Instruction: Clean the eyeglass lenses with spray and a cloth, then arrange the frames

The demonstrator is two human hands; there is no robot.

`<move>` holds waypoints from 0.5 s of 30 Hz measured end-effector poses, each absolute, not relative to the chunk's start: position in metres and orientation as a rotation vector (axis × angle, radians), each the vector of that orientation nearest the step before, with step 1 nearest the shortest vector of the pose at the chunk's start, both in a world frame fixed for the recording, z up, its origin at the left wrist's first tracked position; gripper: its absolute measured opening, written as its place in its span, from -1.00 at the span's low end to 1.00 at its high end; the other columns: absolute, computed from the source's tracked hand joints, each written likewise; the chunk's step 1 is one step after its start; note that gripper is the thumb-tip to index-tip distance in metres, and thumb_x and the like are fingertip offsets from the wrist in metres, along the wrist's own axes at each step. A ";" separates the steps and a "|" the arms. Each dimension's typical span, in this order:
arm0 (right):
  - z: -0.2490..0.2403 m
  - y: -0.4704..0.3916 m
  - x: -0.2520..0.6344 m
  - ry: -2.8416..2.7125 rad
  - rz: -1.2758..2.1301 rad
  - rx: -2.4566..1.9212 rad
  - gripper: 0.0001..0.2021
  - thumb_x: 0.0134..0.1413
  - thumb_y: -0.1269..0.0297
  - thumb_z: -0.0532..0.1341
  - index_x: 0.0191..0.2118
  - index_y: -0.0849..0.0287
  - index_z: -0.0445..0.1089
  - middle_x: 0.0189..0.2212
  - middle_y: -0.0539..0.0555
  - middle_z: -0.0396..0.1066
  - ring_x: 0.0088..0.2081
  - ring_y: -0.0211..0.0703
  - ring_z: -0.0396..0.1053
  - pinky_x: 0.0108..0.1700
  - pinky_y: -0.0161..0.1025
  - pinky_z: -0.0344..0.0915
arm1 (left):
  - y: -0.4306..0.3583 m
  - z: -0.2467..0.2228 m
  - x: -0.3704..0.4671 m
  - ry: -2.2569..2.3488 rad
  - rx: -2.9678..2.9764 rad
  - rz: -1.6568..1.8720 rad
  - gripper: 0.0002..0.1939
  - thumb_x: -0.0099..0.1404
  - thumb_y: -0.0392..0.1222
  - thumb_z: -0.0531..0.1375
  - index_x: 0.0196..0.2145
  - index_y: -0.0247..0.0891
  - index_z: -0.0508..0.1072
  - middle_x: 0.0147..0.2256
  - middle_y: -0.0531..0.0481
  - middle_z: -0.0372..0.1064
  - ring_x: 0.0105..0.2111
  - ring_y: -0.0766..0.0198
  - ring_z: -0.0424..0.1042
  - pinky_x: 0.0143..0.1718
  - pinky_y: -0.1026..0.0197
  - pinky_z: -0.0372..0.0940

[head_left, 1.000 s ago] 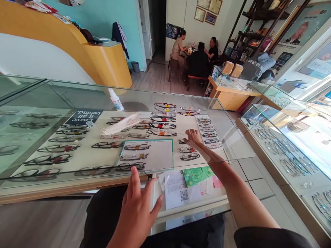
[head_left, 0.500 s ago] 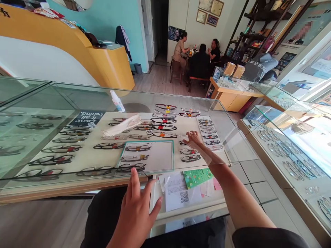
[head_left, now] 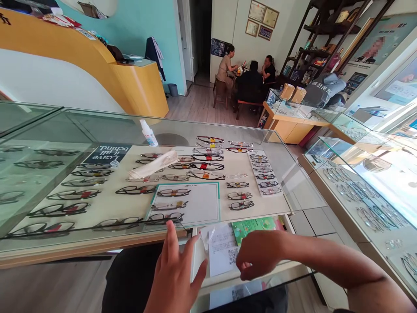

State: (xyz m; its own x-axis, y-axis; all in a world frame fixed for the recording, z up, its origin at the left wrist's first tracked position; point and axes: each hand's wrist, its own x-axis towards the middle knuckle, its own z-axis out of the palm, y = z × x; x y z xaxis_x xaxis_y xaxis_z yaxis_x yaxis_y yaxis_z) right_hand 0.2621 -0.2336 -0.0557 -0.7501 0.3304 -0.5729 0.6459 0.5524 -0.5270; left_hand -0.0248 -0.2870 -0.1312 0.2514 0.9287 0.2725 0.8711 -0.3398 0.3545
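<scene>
My left hand [head_left: 177, 265] is at the front edge of the glass display case [head_left: 124, 237], fingers spread and nothing in them. One fingertip overlaps the lowest pair of glasses [head_left: 164, 217] from this angle. My right hand [head_left: 262, 252] hangs bent at the wrist above an open drawer [head_left: 203, 278]. Its fingers curl downward, mostly hidden by the back of the hand, so whether anything is in them does not show. Beneath it in the drawer lie a printed paper [head_left: 220, 252] and a green card [head_left: 247, 227].
Eyeglass frames [head_left: 206, 166] lie in rows in the case. On its glass top are a white spray bottle [head_left: 149, 134] and a folded cloth [head_left: 154, 165]. Another glass case [head_left: 355, 191] stands right. Several people [head_left: 249, 84] sit at a table behind.
My right hand has pulled back from the eyeglass rows to above the drawer, its fingers now curled down. A clear frame and a dark one show where it was. My left hand barely moved.
</scene>
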 end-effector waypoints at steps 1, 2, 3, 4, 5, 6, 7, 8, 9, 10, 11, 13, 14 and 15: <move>-0.031 -0.229 0.267 2.478 -1.031 0.837 -0.79 0.46 0.16 0.25 -0.13 0.01 0.66 -0.29 -0.03 0.67 -0.28 -0.12 0.57 -0.27 -0.20 0.27 | -0.288 -0.130 -0.024 1.736 2.362 0.659 -0.59 0.49 -0.09 0.27 0.23 -0.22 0.58 0.65 -0.31 -0.74 0.50 -0.66 0.16 0.18 -0.38 0.49; -0.009 -0.217 0.273 2.620 -0.948 0.976 -0.77 0.49 0.20 0.23 -0.17 0.03 0.65 -0.29 -0.02 0.66 -0.26 -0.13 0.56 -0.23 -0.19 0.27 | -0.289 -0.128 -0.022 1.750 2.348 0.653 -0.59 0.50 -0.10 0.27 0.23 -0.22 0.58 0.66 -0.32 -0.73 0.50 -0.65 0.15 0.20 -0.39 0.48; 0.010 -0.198 0.280 2.766 -0.824 1.202 -0.79 0.50 0.23 0.22 -0.13 0.05 0.64 -0.22 0.02 0.67 -0.19 -0.12 0.56 -0.15 -0.18 0.30 | -0.289 -0.127 -0.021 1.759 2.339 0.650 -0.59 0.50 -0.11 0.26 0.23 -0.23 0.57 0.66 -0.33 -0.73 0.50 -0.64 0.15 0.21 -0.39 0.47; 0.024 -0.174 0.287 2.876 -0.646 1.405 -0.79 0.50 0.27 0.21 -0.11 0.07 0.64 -0.15 0.06 0.66 -0.11 -0.09 0.55 -0.08 -0.16 0.32 | -0.289 -0.125 -0.020 1.763 2.334 0.650 -0.59 0.51 -0.11 0.25 0.23 -0.23 0.57 0.65 -0.33 -0.74 0.50 -0.64 0.15 0.22 -0.39 0.46; 0.034 -0.147 0.293 2.926 -0.416 1.588 -0.78 0.50 0.29 0.20 -0.11 0.10 0.64 -0.11 0.11 0.64 -0.05 -0.04 0.52 0.00 -0.12 0.33 | -0.289 -0.124 -0.019 1.760 2.336 0.655 -0.60 0.51 -0.12 0.25 0.23 -0.24 0.58 0.65 -0.33 -0.74 0.50 -0.63 0.16 0.22 -0.38 0.46; 0.039 -0.117 0.299 2.907 -0.186 1.765 -0.78 0.48 0.31 0.21 -0.11 0.13 0.64 -0.05 0.17 0.63 0.02 0.03 0.49 0.07 -0.06 0.33 | -0.289 -0.124 -0.018 1.755 2.339 0.663 -0.61 0.51 -0.11 0.24 0.22 -0.24 0.58 0.65 -0.33 -0.74 0.51 -0.62 0.15 0.23 -0.37 0.46; 0.040 -0.086 0.305 2.821 0.004 1.916 -0.77 0.48 0.33 0.20 -0.08 0.15 0.65 0.04 0.22 0.60 0.10 0.10 0.45 0.13 0.00 0.32 | -0.288 -0.124 -0.017 1.752 2.341 0.672 -0.61 0.51 -0.12 0.25 0.21 -0.24 0.59 0.66 -0.32 -0.74 0.51 -0.60 0.15 0.23 -0.36 0.45; 0.038 -0.057 0.310 2.689 0.127 2.023 -0.75 0.49 0.33 0.19 -0.01 0.15 0.66 0.14 0.24 0.57 0.19 0.17 0.40 0.19 0.05 0.31 | -0.288 -0.124 -0.017 1.753 2.341 0.682 -0.62 0.51 -0.12 0.25 0.20 -0.24 0.59 0.66 -0.32 -0.73 0.52 -0.57 0.15 0.25 -0.35 0.44; 0.033 -0.030 0.314 2.551 0.170 2.069 -0.74 0.50 0.30 0.20 0.06 0.12 0.66 0.24 0.23 0.52 0.27 0.21 0.34 0.26 0.10 0.29 | -0.288 -0.124 -0.016 1.759 2.338 0.690 -0.62 0.50 -0.13 0.25 0.20 -0.24 0.59 0.66 -0.32 -0.71 0.53 -0.55 0.14 0.26 -0.35 0.44; 0.027 -0.007 0.317 2.495 0.158 2.074 -0.75 0.47 0.29 0.26 0.09 0.12 0.67 0.29 0.23 0.49 0.32 0.26 0.30 0.30 0.13 0.28 | -0.287 -0.125 -0.016 1.769 2.331 0.695 -0.62 0.50 -0.14 0.26 0.20 -0.24 0.59 0.66 -0.32 -0.70 0.53 -0.52 0.13 0.27 -0.35 0.43; 0.021 0.012 0.319 2.465 0.139 2.066 -0.76 0.44 0.28 0.31 0.09 0.10 0.67 0.31 0.22 0.49 0.33 0.26 0.30 0.32 0.14 0.28 | -0.287 -0.126 -0.016 1.777 2.322 0.697 -0.63 0.50 -0.15 0.26 0.20 -0.23 0.58 0.66 -0.32 -0.69 0.54 -0.51 0.12 0.27 -0.35 0.43; 0.009 0.039 0.323 2.405 0.088 2.051 -0.80 0.41 0.26 0.36 0.05 0.08 0.69 0.31 0.19 0.51 0.33 0.27 0.32 0.34 0.15 0.30 | -0.288 -0.127 -0.015 1.783 2.305 0.695 -0.62 0.50 -0.17 0.25 0.21 -0.22 0.58 0.67 -0.31 -0.67 0.55 -0.49 0.09 0.26 -0.35 0.43; 0.004 0.047 0.324 2.376 0.065 2.045 -0.81 0.41 0.25 0.37 0.03 0.07 0.70 0.29 0.18 0.52 0.33 0.27 0.33 0.34 0.16 0.31 | -0.288 -0.128 -0.014 1.784 2.297 0.690 -0.62 0.51 -0.17 0.24 0.22 -0.21 0.57 0.67 -0.31 -0.67 0.56 -0.49 0.08 0.26 -0.35 0.43; 0.000 0.053 0.325 2.352 0.047 2.038 -0.82 0.42 0.22 0.37 0.02 0.07 0.70 0.28 0.18 0.53 0.34 0.27 0.33 0.35 0.17 0.32 | -0.288 -0.128 -0.014 1.787 2.288 0.685 -0.61 0.52 -0.17 0.23 0.24 -0.20 0.56 0.67 -0.29 -0.66 0.56 -0.48 0.08 0.25 -0.34 0.43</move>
